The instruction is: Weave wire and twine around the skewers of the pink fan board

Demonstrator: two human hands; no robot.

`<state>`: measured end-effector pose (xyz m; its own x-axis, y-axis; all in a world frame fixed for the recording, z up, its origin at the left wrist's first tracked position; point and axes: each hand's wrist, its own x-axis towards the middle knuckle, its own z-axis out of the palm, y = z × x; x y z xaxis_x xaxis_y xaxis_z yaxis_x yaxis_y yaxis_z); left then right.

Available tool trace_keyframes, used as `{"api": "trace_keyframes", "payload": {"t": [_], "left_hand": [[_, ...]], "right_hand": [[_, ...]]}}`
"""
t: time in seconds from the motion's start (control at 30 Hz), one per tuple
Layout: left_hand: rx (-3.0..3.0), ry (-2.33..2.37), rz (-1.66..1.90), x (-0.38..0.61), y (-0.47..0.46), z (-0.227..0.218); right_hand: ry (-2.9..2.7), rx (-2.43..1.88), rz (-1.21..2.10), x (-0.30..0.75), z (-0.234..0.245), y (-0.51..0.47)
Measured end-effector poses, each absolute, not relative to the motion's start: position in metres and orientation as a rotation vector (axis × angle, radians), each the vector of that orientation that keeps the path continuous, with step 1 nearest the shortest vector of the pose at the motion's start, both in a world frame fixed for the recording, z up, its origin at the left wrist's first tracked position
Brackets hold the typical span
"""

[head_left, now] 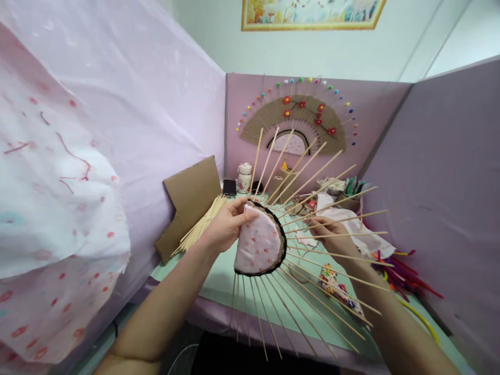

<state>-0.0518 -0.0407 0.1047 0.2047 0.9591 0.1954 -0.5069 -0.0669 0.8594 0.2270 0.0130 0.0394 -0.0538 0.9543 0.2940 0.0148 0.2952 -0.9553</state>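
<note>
My left hand [226,225] grips the top edge of a half-round pad [260,245] covered in pink spotted cloth with a dark braided rim. Many thin wooden sticks [312,281] fan out from its curved rim. I hold it upright above the green table [219,284]. My right hand [330,233] is behind the fan of sticks on the right, with fingers curled around one of them near the rim.
A loose bundle of sticks [201,224] leans on brown cardboard [191,200] at left. A finished stick fan [299,122] hangs on the back wall. A jar [244,177], cloth scraps [361,234] and pipe cleaners [402,271] lie behind and to the right.
</note>
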Motion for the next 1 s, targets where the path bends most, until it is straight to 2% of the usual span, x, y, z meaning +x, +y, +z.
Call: {"api": "trace_keyframes", "payload": {"t": [0.37,0.63,0.87,1.0], "left_hand": [[1.094,0.739,1.293,-0.033,-0.047,0.096],[1.105,0.941,1.314,-0.019,-0.048,0.084],[1.195,1.111,1.335,-0.011,-0.047,0.085],[1.201,1.112,1.332,-0.011,-0.047,0.086]], "right_hand": [[-1.264,-0.969,1.158,0.236,0.04,0.01],[-1.222,-0.962,1.151,0.245,0.036,0.014],[-1.251,-0.944,1.094,0.263,0.052,0.013],[-1.29,-0.966,1.016,0.281,0.078,0.004]]}}
